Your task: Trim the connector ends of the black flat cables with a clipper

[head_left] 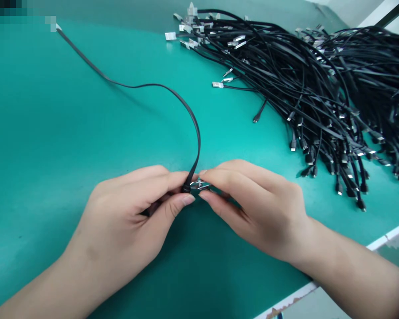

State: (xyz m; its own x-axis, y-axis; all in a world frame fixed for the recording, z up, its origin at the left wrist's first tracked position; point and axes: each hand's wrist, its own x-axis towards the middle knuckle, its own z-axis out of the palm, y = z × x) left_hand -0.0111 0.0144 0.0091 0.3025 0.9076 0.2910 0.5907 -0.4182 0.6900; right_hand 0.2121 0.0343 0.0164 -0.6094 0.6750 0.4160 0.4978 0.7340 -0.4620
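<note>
My left hand [129, 212] pinches the near end of a flat black USB cable [198, 133] between thumb and fingers. The cable rises from the dark plug [186, 188] in an arc, then runs to the upper left, where its far end meets a blurred patch. Right beside the plug, my right hand [256, 204] is closed, thumb and fingertips pinching a small shiny metal piece [199, 184]. Its exact kind cannot be made out, as the fingers cover most of it. The fingertips of both hands almost meet.
A large heap of black USB cables [279, 66] lies at the upper right, silver plugs at one end and small black plugs at the other. Another cable pile [379, 57] sits behind it. The green tabletop [69, 124] has a pale, chipped edge [286, 303] at the lower right.
</note>
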